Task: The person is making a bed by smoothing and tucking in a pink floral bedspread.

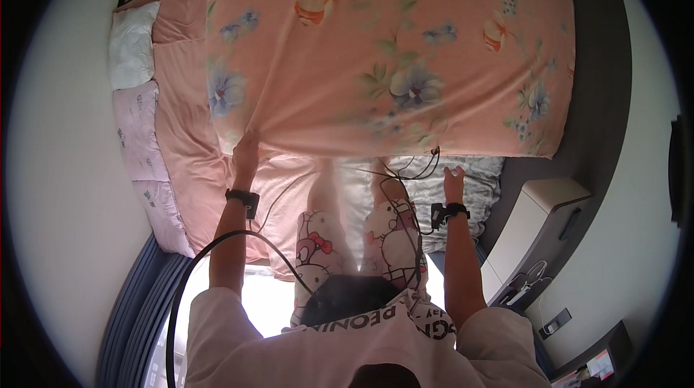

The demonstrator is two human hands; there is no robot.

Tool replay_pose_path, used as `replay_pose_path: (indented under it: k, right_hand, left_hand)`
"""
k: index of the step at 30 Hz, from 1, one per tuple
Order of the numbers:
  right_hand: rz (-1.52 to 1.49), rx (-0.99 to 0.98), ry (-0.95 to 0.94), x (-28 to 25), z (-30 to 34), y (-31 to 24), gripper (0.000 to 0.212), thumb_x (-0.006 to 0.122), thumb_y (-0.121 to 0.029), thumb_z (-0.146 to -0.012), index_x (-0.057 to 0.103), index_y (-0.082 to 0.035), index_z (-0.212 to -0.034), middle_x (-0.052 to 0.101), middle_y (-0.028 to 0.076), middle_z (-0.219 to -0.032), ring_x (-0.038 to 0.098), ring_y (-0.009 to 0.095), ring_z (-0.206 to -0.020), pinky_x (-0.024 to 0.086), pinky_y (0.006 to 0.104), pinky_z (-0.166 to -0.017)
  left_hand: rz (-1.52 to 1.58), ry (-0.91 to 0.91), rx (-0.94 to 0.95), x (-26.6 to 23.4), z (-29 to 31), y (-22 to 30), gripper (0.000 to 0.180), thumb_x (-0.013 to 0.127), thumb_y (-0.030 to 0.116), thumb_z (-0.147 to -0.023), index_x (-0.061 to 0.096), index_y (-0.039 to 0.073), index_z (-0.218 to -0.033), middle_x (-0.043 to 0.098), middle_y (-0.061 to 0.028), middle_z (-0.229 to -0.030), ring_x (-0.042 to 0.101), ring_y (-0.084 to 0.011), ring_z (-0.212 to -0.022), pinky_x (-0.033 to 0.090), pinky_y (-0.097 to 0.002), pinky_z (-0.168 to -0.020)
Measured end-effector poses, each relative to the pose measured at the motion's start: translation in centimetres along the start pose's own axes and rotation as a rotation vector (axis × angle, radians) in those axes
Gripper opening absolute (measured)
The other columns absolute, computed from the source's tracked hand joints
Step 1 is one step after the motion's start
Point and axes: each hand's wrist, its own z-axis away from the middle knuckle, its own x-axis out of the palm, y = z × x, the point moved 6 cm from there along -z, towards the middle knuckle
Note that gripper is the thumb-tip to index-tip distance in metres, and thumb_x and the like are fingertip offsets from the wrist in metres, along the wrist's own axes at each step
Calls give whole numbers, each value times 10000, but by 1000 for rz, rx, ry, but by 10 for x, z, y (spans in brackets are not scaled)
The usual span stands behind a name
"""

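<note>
A peach quilt (325,84) printed with blue and orange flowers spreads across the bed in front of me. My left hand (246,154) is closed on its near edge toward the left, and creases fan out from that grip. Just below the quilt's near edge, on the right, my right hand (454,175) is apart from the cloth. Its fingers are slightly bent and spread, with nothing visible in them. Under that hand lies a crumpled grey-white blanket (477,189). Both wrists carry black straps with small boxes.
Three pillows, including a white one (134,45), line the left side on a pink sheet (181,77). Black cables (408,175) dangle before my legs. A pale cabinet (531,225) stands at right, with white charging cables below it. Blue curtains (141,316) hang at lower left.
</note>
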Motion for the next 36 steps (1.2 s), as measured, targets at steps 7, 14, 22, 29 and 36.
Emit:
replay_pose_path:
  k: [7,14,22,29,36]
  right_hand:
    - [-30,-309,-149,80,21,-106,637,588,-337,-932,391,15,-1424,512,345,-1338,506,458,-1246,399,515,-1024]
    - [1094,-505,19,166,-30,-89,706,414,-511,-988,382,34,-1436,292,370,-1490,297,584,-1342,317,642,-1064]
    - [326,-393,-86,119,-20,-97,781,632,-381,-852,349,21,-1458,646,296,-1129,594,476,-1077,456,477,-970]
    - [383,-334,144,155,66,-133,820,621,-313,-858,226,-83,-1539,417,379,-1375,496,516,-1206,428,529,-1002]
    - [341,-618,-3,296,255,-239,838,646,-263,-895,164,-188,-1576,157,345,-1531,306,536,-1364,371,553,-1074]
  left_hand:
    - [-157,736,-63,-79,-14,-96,528,650,491,-897,626,36,-1165,692,-140,-985,653,-330,-896,485,-461,-771]
    - [-84,435,-34,-30,-42,-49,383,596,341,-926,678,-32,-960,674,-241,-896,640,-399,-842,481,-475,-739]
    - [-326,370,186,-97,-78,-57,235,535,186,-897,625,-9,-802,645,-231,-821,614,-442,-826,480,-520,-720]
    - [58,468,447,-149,-119,-106,187,556,186,-956,649,24,-945,655,-150,-871,646,-315,-742,510,-429,-663]
    - [575,-325,-346,-145,-101,-259,292,540,300,-977,608,85,-1164,680,-69,-910,671,-169,-752,523,-306,-611]
